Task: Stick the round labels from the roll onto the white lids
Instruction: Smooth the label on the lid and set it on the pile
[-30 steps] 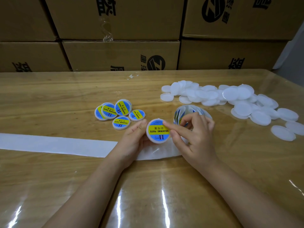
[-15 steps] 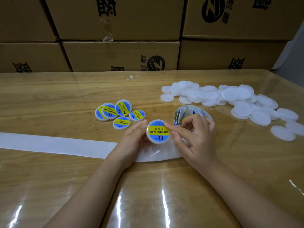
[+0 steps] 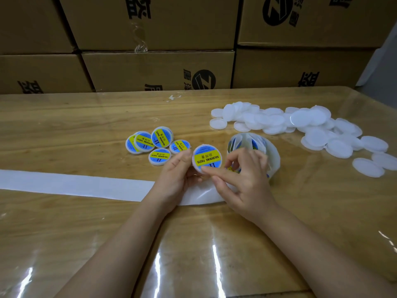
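Wooden table (image 3: pixel 64 244) first: your left hand (image 3: pixel 174 179) and right hand (image 3: pixel 242 183) both pinch the labelled lid (image 3: pixel 206 159) by its rim, just above the backing strip (image 3: pixel 75 183). Press unevenly and its label (image 3: pixel 209 156) creases. Behind sit the label roll (image 3: pixel 253 143) and blank lids (image 3: pixel 315 136).

Right grip (image 3: pixel 242 182) fingertip slid to labelled lid (image 3: pixel 206 158) lower edge

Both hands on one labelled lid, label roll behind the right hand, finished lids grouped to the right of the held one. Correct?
No: the head view shows the finished lids grouped to the left of the held lid, just beyond the left hand. The rest stands: both hands are on that one labelled lid, and the label roll sits behind the right hand.
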